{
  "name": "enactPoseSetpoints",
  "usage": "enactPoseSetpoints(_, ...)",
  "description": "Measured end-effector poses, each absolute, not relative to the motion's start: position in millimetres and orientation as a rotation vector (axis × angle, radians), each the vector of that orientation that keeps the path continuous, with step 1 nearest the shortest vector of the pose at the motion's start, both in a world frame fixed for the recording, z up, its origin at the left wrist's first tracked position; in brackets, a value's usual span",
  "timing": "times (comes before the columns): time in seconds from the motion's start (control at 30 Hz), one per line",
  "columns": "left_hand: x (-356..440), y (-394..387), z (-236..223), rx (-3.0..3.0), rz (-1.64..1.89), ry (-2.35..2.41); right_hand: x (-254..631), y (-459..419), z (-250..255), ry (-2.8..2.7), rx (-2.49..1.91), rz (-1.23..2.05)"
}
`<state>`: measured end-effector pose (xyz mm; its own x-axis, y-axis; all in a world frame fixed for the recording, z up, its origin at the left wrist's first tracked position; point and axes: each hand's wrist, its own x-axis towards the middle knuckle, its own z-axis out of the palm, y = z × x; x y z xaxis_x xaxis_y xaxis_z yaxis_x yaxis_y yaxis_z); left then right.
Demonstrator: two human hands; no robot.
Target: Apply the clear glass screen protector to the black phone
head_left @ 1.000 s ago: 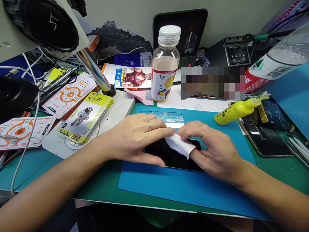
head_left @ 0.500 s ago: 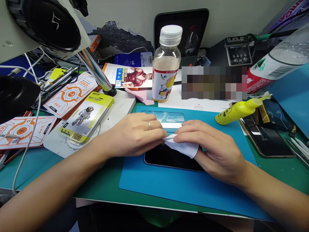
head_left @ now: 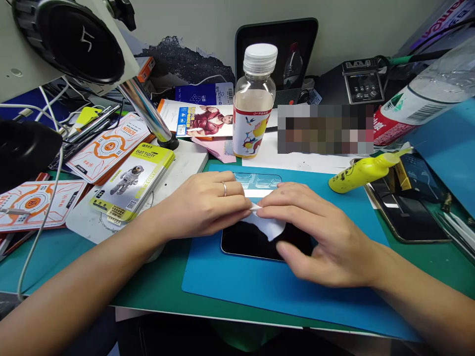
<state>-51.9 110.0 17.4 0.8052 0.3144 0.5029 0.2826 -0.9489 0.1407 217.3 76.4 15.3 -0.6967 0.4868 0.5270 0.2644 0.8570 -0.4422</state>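
The left hand (head_left: 210,202) pinches the white cloth (head_left: 267,227), the right hand (head_left: 330,235), thumb apart, touches it, and the phone (head_left: 243,244) is partly covered.

We are seeing the black-screened phone (head_left: 247,243) only partly, as the left hand (head_left: 211,202), right hand (head_left: 326,227) and white cloth (head_left: 269,225) are covering it. Pixelation is hiding something above the white paper (head_left: 297,162). The right edge is cutting off the red-and-white-labelled bottle (head_left: 419,101). We aren't making out the battery box's (head_left: 133,180) smallest print.
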Motion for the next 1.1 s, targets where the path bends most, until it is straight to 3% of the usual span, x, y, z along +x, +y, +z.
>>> enactPoseSetpoints(0.9,-52.0,108.7,17.6,2.904,0.978,0.419,211.1,72.6,9.1,-2.266,-0.737,0.401)
enactPoseSetpoints(1.1,-53.7,110.6,16.9,2.906,0.877,0.489,212.3,73.3,11.9,-2.189,-0.752,0.358)
